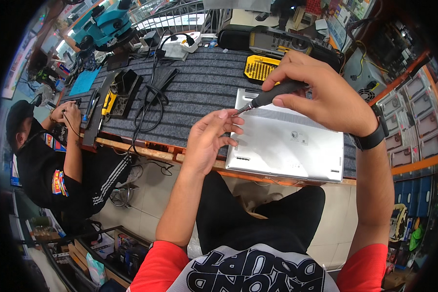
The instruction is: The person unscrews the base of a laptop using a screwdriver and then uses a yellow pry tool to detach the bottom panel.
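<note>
My right hand [317, 92] grips a black-handled screwdriver [266, 96], held at a slant with its metal shaft pointing down-left. My left hand [210, 131] has its thumb and index finger closed on the screwdriver's tip; whether a small piece is between them is too small to tell. The other left fingers are loosely curled. Under both hands lies a silver laptop [287, 153], bottom panel upward, on the grey ribbed mat [190, 85] along the bench's front edge.
A yellow bit case [260, 68] sits behind the laptop, a black tool case [277, 40] farther back. Cables [151, 104], a yellow tool [108, 102] and a teal microscope [100, 27] occupy the bench's left. A co-worker [39, 160] works at left. Boxed items [406, 121] line the right.
</note>
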Demonstrator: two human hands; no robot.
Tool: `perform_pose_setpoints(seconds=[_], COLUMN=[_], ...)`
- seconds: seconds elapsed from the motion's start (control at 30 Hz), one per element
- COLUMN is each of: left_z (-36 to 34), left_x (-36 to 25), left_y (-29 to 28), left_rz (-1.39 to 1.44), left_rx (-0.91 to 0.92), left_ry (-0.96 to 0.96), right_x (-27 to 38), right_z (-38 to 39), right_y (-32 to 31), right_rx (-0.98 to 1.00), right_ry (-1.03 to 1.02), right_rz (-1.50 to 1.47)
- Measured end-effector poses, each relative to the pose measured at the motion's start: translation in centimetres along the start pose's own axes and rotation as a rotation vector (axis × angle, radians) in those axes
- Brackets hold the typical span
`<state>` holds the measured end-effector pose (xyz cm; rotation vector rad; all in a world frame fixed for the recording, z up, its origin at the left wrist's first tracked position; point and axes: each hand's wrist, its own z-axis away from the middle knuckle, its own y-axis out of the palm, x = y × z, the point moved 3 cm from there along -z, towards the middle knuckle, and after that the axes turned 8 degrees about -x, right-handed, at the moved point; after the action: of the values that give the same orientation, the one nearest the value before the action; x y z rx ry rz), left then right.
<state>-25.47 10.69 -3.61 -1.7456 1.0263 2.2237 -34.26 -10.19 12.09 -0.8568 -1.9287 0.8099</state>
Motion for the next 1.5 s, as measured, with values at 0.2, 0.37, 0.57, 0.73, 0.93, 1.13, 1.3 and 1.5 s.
perform_pose_setpoints(seconds=[0.2,0.37,0.57,0.73,0.93,1.13,1.3,1.5], left_z=[-2.2,-10.2,-22.3,-25.0,-24.7,-24.6,-27.0,-32.0], left_x=[1.0,-3.1,-3.7,-2.2,-3.2,-2.7,-2.1,-3.3], left_y=[1.1,-2.2,-6.1,-7.7,-8.1,-8.6,-11.5,-16.4], left_rz=[-0.044,-0.692,-1.331,-1.389,-1.191,-1.203,-1.305,-1.379], left_rx=[-0.056,-0.230,-0.376,-0.423,-0.411,-0.447,-0.369,-0.344], left_ry=[0.011,0.378,0.735,0.693,0.504,0.504,0.523,0.474], right_x=[-2.6,-5.8,-10.9,-13.4,-15.1,-15.1,-9.2,0.1], right_z=[2.8,11.4,28.2,36.5,41.0,42.1,37.3,30.7], right_y=[-0.8,-3.7,-3.0,-0.9,-0.8,-0.9,-2.6,-3.1], right_rx=[-0.112,-0.398,-0.800,-1.183,-1.356,-1.362,-1.280,-1.148], right_ry=[0.080,0.307,0.881,0.817,0.704,0.653,0.764,0.660], right_rz=[-0.054,-0.079,-0.379,-0.606,-0.811,-0.871,-0.653,0.015])
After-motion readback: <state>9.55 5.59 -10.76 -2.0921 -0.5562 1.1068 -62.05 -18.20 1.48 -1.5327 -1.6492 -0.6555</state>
